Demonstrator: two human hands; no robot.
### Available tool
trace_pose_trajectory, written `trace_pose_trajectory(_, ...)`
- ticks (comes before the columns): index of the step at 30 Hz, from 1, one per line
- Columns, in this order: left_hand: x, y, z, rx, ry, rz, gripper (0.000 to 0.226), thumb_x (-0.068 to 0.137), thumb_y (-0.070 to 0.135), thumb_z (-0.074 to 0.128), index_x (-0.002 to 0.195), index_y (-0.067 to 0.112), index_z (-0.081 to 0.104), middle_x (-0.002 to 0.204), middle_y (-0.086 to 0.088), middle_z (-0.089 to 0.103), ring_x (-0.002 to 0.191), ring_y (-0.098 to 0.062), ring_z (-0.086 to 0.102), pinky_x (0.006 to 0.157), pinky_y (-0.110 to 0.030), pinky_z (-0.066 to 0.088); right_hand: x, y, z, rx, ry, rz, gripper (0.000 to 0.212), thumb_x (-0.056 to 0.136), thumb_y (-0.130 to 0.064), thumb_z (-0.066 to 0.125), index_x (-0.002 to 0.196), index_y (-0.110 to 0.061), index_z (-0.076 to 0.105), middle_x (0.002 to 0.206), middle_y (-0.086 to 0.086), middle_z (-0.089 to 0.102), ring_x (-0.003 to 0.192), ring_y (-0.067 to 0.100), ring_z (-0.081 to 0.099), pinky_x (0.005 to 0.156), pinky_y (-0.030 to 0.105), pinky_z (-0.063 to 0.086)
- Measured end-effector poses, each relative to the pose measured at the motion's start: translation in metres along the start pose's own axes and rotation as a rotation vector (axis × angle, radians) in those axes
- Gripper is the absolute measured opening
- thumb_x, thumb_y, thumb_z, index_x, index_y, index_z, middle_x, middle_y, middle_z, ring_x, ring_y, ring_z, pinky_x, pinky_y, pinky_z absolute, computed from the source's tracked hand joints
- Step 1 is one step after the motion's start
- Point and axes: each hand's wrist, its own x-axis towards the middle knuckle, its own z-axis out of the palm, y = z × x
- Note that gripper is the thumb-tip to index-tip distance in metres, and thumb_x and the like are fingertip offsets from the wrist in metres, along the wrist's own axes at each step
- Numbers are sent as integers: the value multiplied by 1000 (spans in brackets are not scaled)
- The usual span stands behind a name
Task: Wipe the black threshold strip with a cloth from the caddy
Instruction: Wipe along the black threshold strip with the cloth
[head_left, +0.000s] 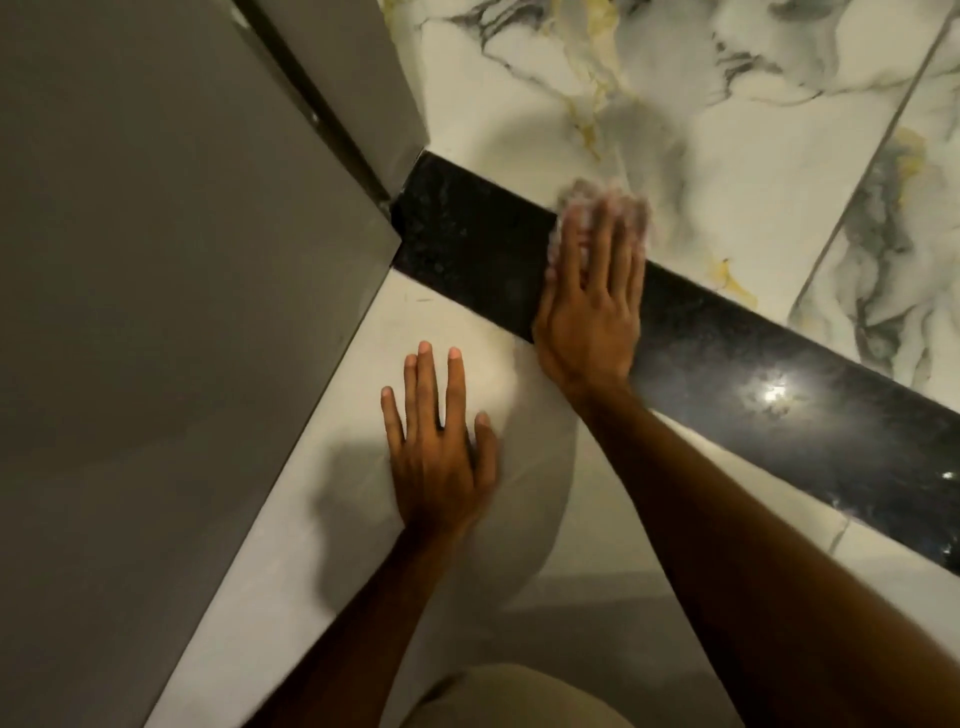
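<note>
A glossy black threshold strip (753, 364) runs diagonally across the floor from the door frame at upper left to the right edge. My right hand (592, 291) lies flat across the strip, pressing a pale cloth (597, 195) that shows blurred beyond and beside the fingers. My left hand (441, 441) rests flat on the plain white floor just in front of the strip, fingers spread, holding nothing. The caddy is out of view.
A grey door or wall panel (156, 312) fills the left side, meeting the strip's end at a dark frame edge (332, 119). Marbled white tiles (727, 130) with grey and yellow veins lie beyond the strip. My knee in beige cloth (519, 696) shows at the bottom.
</note>
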Motion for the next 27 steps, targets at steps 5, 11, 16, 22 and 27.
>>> trace_pose_trajectory(5,1,1,-1,35,-17,-61,68,110,48,32,172,19,28,182,-11,22,170,-27,16,138,-55,12,-27,-33,6,-21,-173,-363,67,116,-33,31,174,-16,3,183,14,-2,171,33,-3,141,53,12)
trace_pose_trajectory(11,5,3,-5,20,-52,-65,69,110,47,32,172,17,27,182,-13,21,169,-30,17,137,-57,12,-69,24,-12,-97,-131,-305,61,116,-34,34,173,-17,22,182,15,16,169,36,10,140,53,13)
trace_pose_trajectory(16,6,2,-5,24,-35,-68,70,112,53,22,171,18,30,181,-12,23,169,-30,18,138,-50,4,21,-44,6,8,-72,-110,64,117,-35,28,175,-17,6,183,17,1,171,35,1,142,52,8)
trace_pose_trajectory(22,2,2,-12,42,-29,-42,66,112,44,37,171,15,31,179,-16,26,168,-33,23,136,-61,19,-55,-22,-2,-17,-170,-375,65,116,-31,37,174,-19,12,184,12,5,171,34,1,141,55,14)
trace_pose_trajectory(27,4,12,-11,20,-96,123,67,114,50,26,171,15,30,180,-16,24,167,-34,22,136,-58,18,-95,74,-26,-50,-92,-154,60,117,-33,41,172,-18,25,182,15,15,170,36,9,140,54,15)
